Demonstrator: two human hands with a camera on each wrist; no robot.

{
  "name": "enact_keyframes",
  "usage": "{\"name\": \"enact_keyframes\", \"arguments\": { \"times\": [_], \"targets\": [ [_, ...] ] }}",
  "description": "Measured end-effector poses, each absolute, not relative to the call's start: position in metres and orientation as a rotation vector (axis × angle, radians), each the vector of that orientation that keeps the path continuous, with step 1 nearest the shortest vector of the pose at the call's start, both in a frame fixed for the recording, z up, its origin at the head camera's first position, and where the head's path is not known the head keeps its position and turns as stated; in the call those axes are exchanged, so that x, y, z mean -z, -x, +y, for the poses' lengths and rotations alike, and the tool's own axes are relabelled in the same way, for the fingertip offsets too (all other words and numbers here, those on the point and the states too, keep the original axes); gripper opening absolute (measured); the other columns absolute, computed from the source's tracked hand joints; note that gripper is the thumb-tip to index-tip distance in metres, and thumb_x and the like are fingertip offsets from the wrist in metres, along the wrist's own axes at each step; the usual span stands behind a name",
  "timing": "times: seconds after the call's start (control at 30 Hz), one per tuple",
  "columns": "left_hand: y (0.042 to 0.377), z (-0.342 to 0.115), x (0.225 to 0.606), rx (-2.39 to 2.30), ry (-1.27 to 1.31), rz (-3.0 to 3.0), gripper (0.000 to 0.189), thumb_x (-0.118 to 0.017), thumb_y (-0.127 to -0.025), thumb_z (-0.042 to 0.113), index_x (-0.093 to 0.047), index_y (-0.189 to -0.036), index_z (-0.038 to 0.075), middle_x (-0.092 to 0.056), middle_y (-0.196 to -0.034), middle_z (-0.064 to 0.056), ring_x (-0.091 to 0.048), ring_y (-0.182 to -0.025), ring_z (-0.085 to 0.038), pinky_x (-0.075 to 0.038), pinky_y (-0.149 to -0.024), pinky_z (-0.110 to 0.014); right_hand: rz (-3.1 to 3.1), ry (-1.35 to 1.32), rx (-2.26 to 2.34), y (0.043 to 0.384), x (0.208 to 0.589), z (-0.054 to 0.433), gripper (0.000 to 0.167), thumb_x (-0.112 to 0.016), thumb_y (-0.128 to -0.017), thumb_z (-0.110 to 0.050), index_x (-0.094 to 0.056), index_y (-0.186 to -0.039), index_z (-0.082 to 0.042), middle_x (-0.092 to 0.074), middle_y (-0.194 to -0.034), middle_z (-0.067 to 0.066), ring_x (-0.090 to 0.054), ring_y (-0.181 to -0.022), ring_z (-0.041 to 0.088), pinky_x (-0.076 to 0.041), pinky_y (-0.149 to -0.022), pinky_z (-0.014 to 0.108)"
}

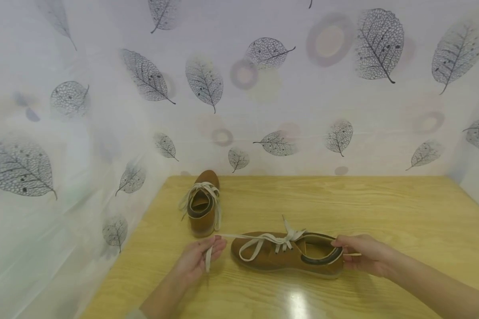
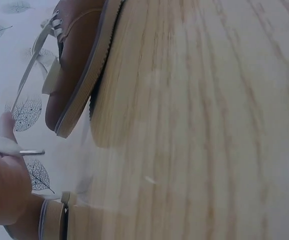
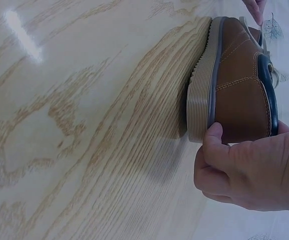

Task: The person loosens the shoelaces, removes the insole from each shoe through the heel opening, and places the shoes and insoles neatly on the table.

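Note:
A brown lace-up shoe (image 1: pixel 271 257) lies on the table with its toe to the left. My right hand (image 1: pixel 369 254) grips its heel; in the right wrist view, this hand's (image 3: pixel 249 172) fingers press the back just above the pale sole (image 3: pixel 199 110). A thin pale strip (image 1: pixel 352 254) shows by those fingers. My left hand (image 1: pixel 193 261) is beyond the toe and holds one off-white shoelace (image 1: pixel 235 236), stretched from the shoe, its end hanging below the fingers. The left wrist view shows the lace's metal tip (image 2: pixel 33 152). Another lace loop (image 1: pixel 250 250) lies over the toe.
A second brown shoe (image 1: pixel 201 223), its laces loose, stands at the back left with its toe away from me. Wood-grain table (image 1: pixel 383 204) surface surrounds both shoes. Leaf-printed sheeting (image 1: pixel 255 110) hangs behind the table and along its left and right sides.

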State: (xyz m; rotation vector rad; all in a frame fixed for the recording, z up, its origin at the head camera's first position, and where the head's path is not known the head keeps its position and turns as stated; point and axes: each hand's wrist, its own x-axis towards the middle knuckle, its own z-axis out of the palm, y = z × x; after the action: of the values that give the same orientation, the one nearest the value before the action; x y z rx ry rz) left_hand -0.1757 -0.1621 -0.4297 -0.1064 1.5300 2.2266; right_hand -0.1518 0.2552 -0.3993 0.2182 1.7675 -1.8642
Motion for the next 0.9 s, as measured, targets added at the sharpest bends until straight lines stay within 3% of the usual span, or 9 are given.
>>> {"name": "enact_keyframes", "arguments": {
  "times": [0.13, 0.3, 0.53, 0.6, 0.67, 0.77, 0.8, 0.9],
  "targets": [
    [0.177, -0.163, 0.429, -2.308, 0.183, 1.590, 0.047, -0.044, -0.100, 0.012, -0.029, -0.135, -0.017, -0.065, -0.116, -0.014, -0.065, -0.104, -0.015, -0.047, -0.096, -0.027, 1.779, -0.200, 1.853, 0.153, 0.400, 0.256, 0.011, -0.057, -0.087, -0.013, -0.065, -0.086, -0.005, -0.050, -0.086, 0.003, -0.052, -0.084, 0.017, -0.053, -0.078, 0.026],
    [0.180, -0.169, 0.427, -2.494, 0.381, 1.447, 0.044, -0.041, -0.101, 0.009, -0.028, -0.137, -0.012, -0.070, -0.102, -0.010, -0.067, -0.099, -0.015, -0.046, -0.096, -0.026, 1.775, -0.200, 1.847, 0.155, 0.400, 0.255, 0.011, -0.058, -0.087, -0.014, -0.065, -0.087, -0.005, -0.050, -0.088, 0.004, -0.052, -0.084, 0.016, -0.053, -0.078, 0.026],
    [0.180, -0.186, 0.423, -2.663, 0.456, 1.104, 0.051, -0.038, -0.102, 0.012, -0.015, -0.146, -0.003, -0.071, -0.097, -0.009, -0.068, -0.097, -0.015, -0.039, -0.102, -0.023, 1.794, -0.224, 1.840, 0.156, 0.401, 0.254, 0.011, -0.058, -0.087, -0.014, -0.065, -0.088, -0.005, -0.053, -0.087, 0.003, -0.054, -0.083, 0.016, -0.054, -0.076, 0.026],
    [0.180, -0.191, 0.421, -2.690, 0.493, 1.038, 0.047, -0.039, -0.102, 0.012, -0.022, -0.144, 0.000, -0.071, -0.096, -0.010, -0.068, -0.096, -0.015, -0.040, -0.101, -0.022, 1.795, -0.229, 1.841, 0.155, 0.402, 0.254, 0.011, -0.059, -0.086, -0.014, -0.065, -0.088, -0.005, -0.054, -0.086, 0.002, -0.054, -0.083, 0.016, -0.054, -0.076, 0.025],
    [0.179, -0.197, 0.420, -2.719, 0.510, 0.950, 0.037, -0.040, -0.102, 0.012, -0.035, -0.138, 0.003, -0.071, -0.095, -0.012, -0.069, -0.094, -0.017, -0.039, -0.102, -0.022, 1.793, -0.232, 1.844, 0.155, 0.402, 0.254, 0.011, -0.059, -0.086, -0.014, -0.065, -0.088, -0.005, -0.054, -0.086, 0.002, -0.055, -0.082, 0.016, -0.054, -0.076, 0.026],
    [0.180, -0.208, 0.417, -2.763, 0.539, 0.805, 0.020, -0.043, -0.100, 0.010, -0.057, -0.110, -0.001, -0.070, -0.092, -0.015, -0.070, -0.088, -0.021, -0.040, -0.102, -0.022, 1.786, -0.228, 1.849, 0.155, 0.402, 0.255, 0.012, -0.059, -0.086, -0.015, -0.064, -0.089, -0.004, -0.053, -0.088, 0.003, -0.055, -0.084, 0.016, -0.054, -0.076, 0.026],
    [0.180, -0.212, 0.417, -2.771, 0.548, 0.756, 0.020, -0.044, -0.099, 0.009, -0.060, -0.099, -0.002, -0.070, -0.091, -0.016, -0.070, -0.087, -0.021, -0.039, -0.101, -0.022, 1.785, -0.228, 1.848, 0.155, 0.402, 0.255, 0.012, -0.059, -0.086, -0.015, -0.064, -0.089, -0.005, -0.053, -0.088, 0.003, -0.055, -0.084, 0.017, -0.054, -0.077, 0.026],
    [0.182, -0.225, 0.417, -2.775, 0.549, 0.615, 0.029, -0.043, -0.099, 0.009, -0.065, -0.086, -0.003, -0.070, -0.090, -0.018, -0.070, -0.085, -0.024, -0.038, -0.101, -0.019, 1.778, -0.220, 1.850, 0.155, 0.402, 0.255, 0.012, -0.060, -0.086, -0.015, -0.064, -0.088, -0.005, -0.052, -0.088, 0.003, -0.055, -0.085, 0.017, -0.054, -0.078, 0.026]
  ]
}}
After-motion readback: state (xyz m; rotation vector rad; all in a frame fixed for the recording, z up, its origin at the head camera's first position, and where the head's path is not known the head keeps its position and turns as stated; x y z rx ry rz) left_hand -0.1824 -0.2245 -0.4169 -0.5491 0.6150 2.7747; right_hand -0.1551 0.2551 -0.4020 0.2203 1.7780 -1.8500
